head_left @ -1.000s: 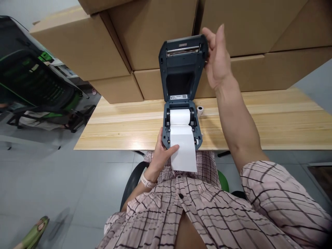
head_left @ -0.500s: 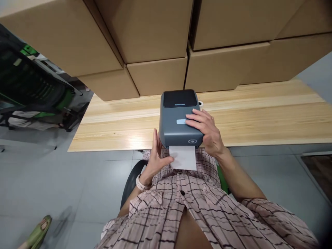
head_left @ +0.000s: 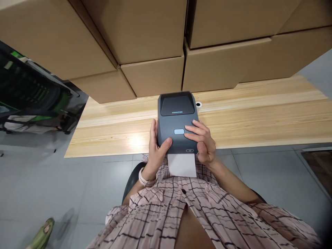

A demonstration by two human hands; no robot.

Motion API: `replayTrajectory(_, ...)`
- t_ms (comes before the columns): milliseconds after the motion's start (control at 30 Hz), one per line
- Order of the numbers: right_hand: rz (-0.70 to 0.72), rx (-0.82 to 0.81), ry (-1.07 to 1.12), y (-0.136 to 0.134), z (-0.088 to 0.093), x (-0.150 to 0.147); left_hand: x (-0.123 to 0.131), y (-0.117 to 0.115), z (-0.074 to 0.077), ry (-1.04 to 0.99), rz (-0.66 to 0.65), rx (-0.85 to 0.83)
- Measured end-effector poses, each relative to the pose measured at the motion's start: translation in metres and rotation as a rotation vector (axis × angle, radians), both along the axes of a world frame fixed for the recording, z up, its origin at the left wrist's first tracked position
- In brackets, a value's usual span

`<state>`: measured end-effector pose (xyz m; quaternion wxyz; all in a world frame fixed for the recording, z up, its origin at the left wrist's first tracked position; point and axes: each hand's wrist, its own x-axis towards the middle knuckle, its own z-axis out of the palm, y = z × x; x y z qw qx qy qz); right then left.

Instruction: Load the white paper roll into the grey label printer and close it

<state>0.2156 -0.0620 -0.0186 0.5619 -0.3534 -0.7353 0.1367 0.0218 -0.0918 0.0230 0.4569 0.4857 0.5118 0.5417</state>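
Note:
A dark grey label printer (head_left: pixel 176 116) sits at the near edge of a light wooden table (head_left: pixel 259 117), its lid closed. A strip of white label paper (head_left: pixel 182 165) hangs out of its front slot over my lap. My left hand (head_left: pixel 157 148) grips the printer's left front corner, thumb on the lid. My right hand (head_left: pixel 203 141) lies on the lid's right front, fingers near the pale blue button (head_left: pixel 178 131), thumb by the front edge.
Large cardboard boxes (head_left: pixel 145 41) are stacked along the back of the table, right behind the printer. A small white roll (head_left: pixel 199 104) stands beside the printer's back right corner. A black and green chair (head_left: pixel 31 93) is at the left on the grey floor.
The printer's lid went from standing open to closed. My right hand came down from the raised lid onto its top. My left hand moved from the paper strip to the printer's left corner.

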Motion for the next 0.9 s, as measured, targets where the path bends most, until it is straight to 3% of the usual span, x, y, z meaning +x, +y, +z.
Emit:
replayTrajectory(200,-0.075,0.038,0.010,0.004,-0.006,-0.006,-0.005,-0.004,-0.008,0.055,-0.001,0.048)
replayTrajectory(333,-0.039,0.063,0.018,0.004,0.002,-0.008,-0.018,-0.035,-0.020,0.192,0.207,0.013)
replayTrajectory(400,-0.020,0.068,0.056,0.003,0.006,-0.010,-0.021,-0.050,-0.022,0.173,0.103,-0.130)
replayTrajectory(500,-0.024,0.077,0.109,0.002,0.008,-0.013,-0.017,-0.058,-0.013,0.031,-0.302,-0.417)
replayTrajectory(567,-0.043,0.066,0.096,0.001,0.008,-0.013,-0.011,-0.056,-0.004,-0.059,-0.430,-0.507)
replayTrajectory(700,-0.020,0.042,0.038,0.001,0.013,-0.010,-0.003,-0.051,-0.001,-0.145,-0.444,-0.527)
replayTrajectory(900,-0.019,0.048,-0.136,-0.001,0.033,-0.004,-0.012,-0.054,-0.023,0.034,-0.405,-0.454)
